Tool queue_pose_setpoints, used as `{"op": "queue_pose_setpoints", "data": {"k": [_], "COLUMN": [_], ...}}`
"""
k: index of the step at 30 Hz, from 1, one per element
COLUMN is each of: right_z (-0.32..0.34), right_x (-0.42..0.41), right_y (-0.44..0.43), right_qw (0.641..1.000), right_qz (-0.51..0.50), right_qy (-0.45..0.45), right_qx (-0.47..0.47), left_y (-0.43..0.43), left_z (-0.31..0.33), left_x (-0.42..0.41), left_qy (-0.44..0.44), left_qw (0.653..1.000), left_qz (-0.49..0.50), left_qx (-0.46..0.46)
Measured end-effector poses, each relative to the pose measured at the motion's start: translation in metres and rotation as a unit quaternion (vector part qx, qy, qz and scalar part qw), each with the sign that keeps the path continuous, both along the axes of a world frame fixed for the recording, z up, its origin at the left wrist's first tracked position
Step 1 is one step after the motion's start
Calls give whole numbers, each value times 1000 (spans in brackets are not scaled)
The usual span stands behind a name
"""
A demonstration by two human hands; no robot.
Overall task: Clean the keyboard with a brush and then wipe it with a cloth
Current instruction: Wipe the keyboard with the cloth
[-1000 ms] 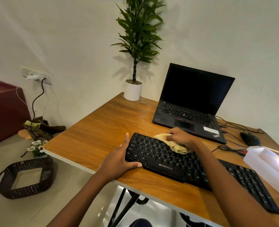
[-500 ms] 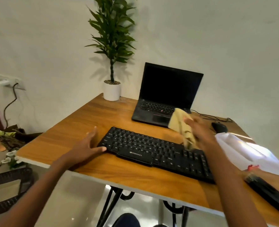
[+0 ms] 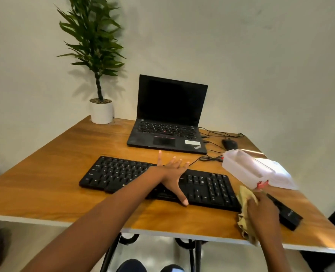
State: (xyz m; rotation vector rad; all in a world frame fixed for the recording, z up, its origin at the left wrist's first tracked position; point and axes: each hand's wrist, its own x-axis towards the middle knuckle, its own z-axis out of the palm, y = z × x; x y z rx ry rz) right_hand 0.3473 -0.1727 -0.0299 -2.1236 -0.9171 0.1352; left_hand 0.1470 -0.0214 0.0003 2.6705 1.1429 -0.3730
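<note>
Evidently you are in the wiping half of the job, to judge by what each hand is doing. Take the keyboard [image 3: 119,173] as the centre of the dial: it lies flat on the wooden table [image 3: 64,163], near the front edge, with the open laptop [image 3: 168,122] at 12 o'clock. Your left hand [image 3: 172,173] is laid across its middle, released and spread wide, the fingers [image 3: 173,162] straight toward 12 and the thumb reaching the near edge; I read that as steadying, not gripping. Your right hand [image 3: 262,213] is clenched around the yellowish cloth [image 3: 244,201], bunched up at 4 o'clock, just off the keyboard's right end and over bare wood, so no key is being wiped at this instant.

No brush is in either hand. A long black object [image 3: 286,213] lies at 4 o'clock beyond the cloth, beside a white plastic container [image 3: 247,167] at 2; whether it is the brush I cannot tell. Brushing looks finished. What is left, I judge, is at most a final pass, then putting the cloth down.
</note>
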Motion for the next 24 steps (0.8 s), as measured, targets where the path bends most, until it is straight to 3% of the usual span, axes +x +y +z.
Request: {"op": "queue_pose_setpoints", "data": {"k": [2, 5, 10, 13, 16, 20, 24], "right_z": [-5, -2, 5, 4, 5, 4, 10], "right_x": [3, 4, 5, 9, -13, -65, -38], "right_y": [-11, -5, 63, 106, 133, 148, 141], "right_qw": [999, 998, 993, 985, 949, 907, 901], "right_qz": [-16, 30, 84, 92, 202, 362, 390], "right_qy": [-49, -40, -45, -95, -180, -187, -133], "right_qx": [15, -28, -72, -114, -161, -102, -137], "left_y": [4, 7, 9, 9, 10, 9, 7], "left_z": [4, 6, 0, 0, -1, 0, 1], "left_x": [-3, -9, -12, -11, -10, -8, -10], "left_qy": [17, 24, -11, -22, -22, -18, -18], "left_qw": [1000, 999, 998, 998, 998, 999, 999], "left_qz": [10, 29, 44, 44, 45, 44, 44], "left_qx": [-5, -21, -39, -37, -31, -22, -21]}}
